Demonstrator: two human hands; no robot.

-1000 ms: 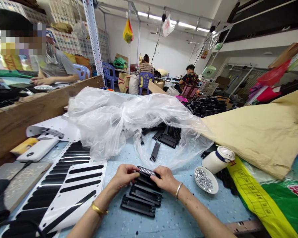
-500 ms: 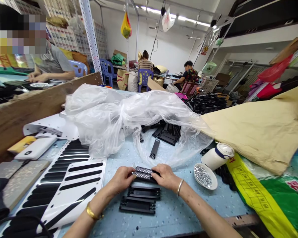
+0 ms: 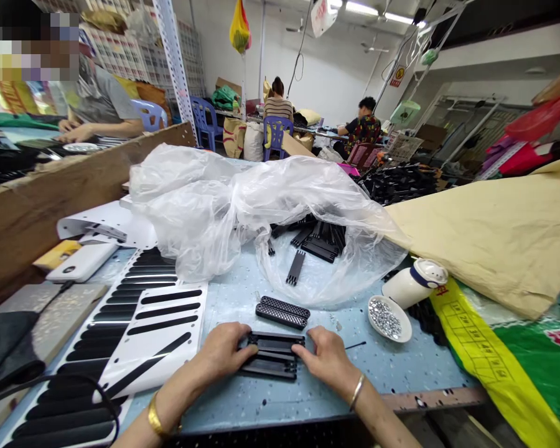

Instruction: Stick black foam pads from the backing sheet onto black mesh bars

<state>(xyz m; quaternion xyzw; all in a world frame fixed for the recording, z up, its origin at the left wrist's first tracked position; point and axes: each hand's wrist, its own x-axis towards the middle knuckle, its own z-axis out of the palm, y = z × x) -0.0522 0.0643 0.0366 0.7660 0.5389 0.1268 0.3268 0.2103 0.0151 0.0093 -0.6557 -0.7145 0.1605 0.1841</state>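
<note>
Two black plastic strips lie side by side on the blue table in front of me. My left hand [image 3: 224, 351] has thumb and fingers around the left end of the farther black plastic strip [image 3: 276, 341]. At its right end is my right hand [image 3: 329, 361], pinching in the same way. The nearer black strip [image 3: 268, 367] rests against it on the table. Just beyond my fingers sits a pair of black pieces with a patterned mesh top [image 3: 282, 311], touched by neither hand. A thin dark rod [image 3: 356, 345] lies right of my right hand.
A clear plastic bag [image 3: 191, 211] spreads across the back, with loose black strips [image 3: 322, 246] in its mouth. Right stand a bowl of small silvery pieces [image 3: 386, 318] and a white bottle [image 3: 413, 283]. Left lie a white sheet with black strips [image 3: 158, 330] and a power bank [image 3: 81, 262].
Both hands have left the mesh-topped pieces, which now lie on the table, and come nearer to me onto the plain black strips. The view has shifted slightly.
</note>
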